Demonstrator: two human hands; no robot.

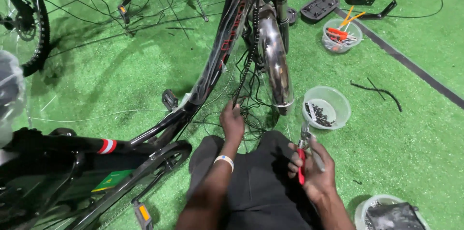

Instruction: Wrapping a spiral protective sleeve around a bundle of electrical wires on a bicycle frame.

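We look down on our own two hands over green artificial turf (121, 80), with a black bicycle frame (220, 46) running from near left to far centre. Our left hand (232, 124) reaches forward into a tangle of thin black cables (251, 109) just below the frame, its fingers closed around one of them, right beside the lower end of the shiny chrome mudguard (276, 58). A pale wristband (224, 160) sits on that wrist. Our right hand (311, 169) is clenched around red-handled pliers (303, 155), whose metal head points away from us, over the near edge of our dark trousers (261, 186).

Just beyond the pliers, to the right, stands a clear plastic bowl (334, 98) holding small dark parts. A second bowl (342, 36) with red and orange tools sits farther off, near a black pedal (319, 6). A short black ribbed sleeve (377, 92) lies on the turf at the right.
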